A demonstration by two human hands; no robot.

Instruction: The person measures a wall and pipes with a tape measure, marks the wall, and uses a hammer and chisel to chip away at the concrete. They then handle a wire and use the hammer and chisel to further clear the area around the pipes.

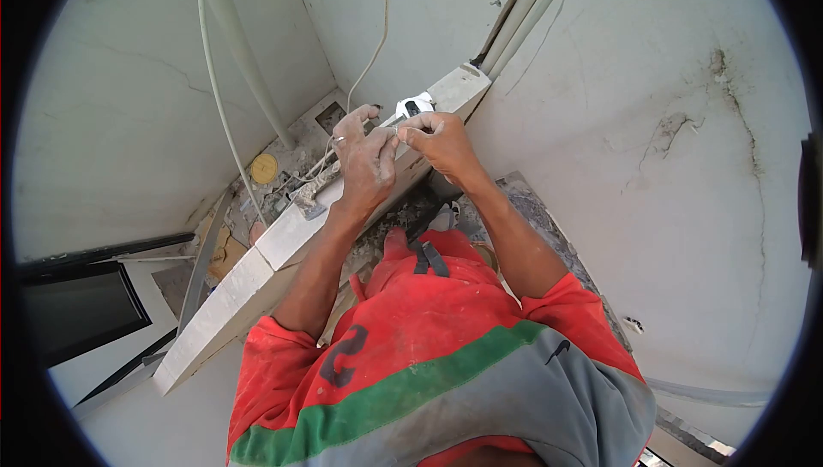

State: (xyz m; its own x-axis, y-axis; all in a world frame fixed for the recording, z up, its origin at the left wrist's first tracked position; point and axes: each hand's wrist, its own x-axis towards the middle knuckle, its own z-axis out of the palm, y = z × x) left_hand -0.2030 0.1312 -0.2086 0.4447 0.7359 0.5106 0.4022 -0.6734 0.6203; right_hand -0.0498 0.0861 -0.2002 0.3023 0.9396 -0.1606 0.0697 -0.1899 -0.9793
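Note:
Above the white ledge, my left hand (367, 158) and my right hand (444, 146) meet fingertip to fingertip. Both are closed in a pinch around a tiny pale piece (397, 130), too small to name. Dust coats my left hand, which wears a ring, and one of its fingers sticks up. Just behind the fingertips, a white object with a black part (416, 105) rests on the ledge (283, 240); my hands partly hide it.
A thin cable (377, 51) hangs down behind my left hand. Left of it are a thick pipe (240, 47), a yellow round lid (264, 168) and rubble. Pipes (527, 17) run up the corner. A cracked wall (651, 201) stands at right, a dark-framed panel (81, 313) at lower left.

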